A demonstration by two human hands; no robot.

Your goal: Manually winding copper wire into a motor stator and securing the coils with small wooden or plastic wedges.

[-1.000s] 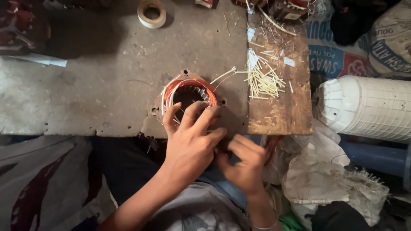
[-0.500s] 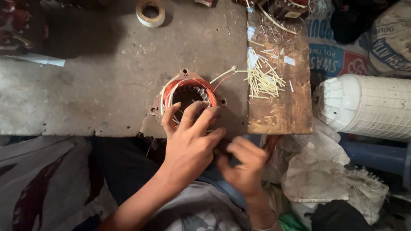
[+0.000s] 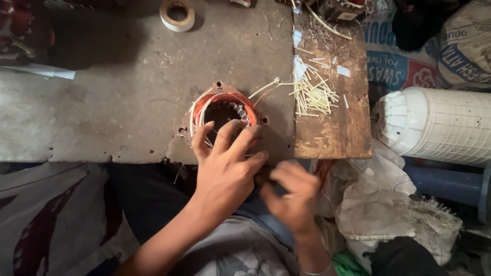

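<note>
Head view, looking straight down. I see my left hand spread flat over the near rim of a round motor stator, fingers fanned wide and resting on its copper-red windings; it presses rather than grips, with nothing closed inside the palm. The stator lies face up on the grey surface, near its front edge, just left of a wooden board. Pale insulating sleeves stick out of the windings toward the upper right.

My right hand sits lower, off the front edge of the surface, just beside the left hand's wrist side. It is motion-blurred; fingers look curled inward, but I cannot tell whether they pinch anything.

On the board: a loose heap of short pale sticks, a few white paper scraps and fine wire trimmings further up. A roll of tape lies flat at the far edge of the surface, well apart from the stator. To the right of the board, off the surface, a white ribbed plastic housing lies on its side, with crumpled whitish cloth beneath it and printed sacks behind.
</note>
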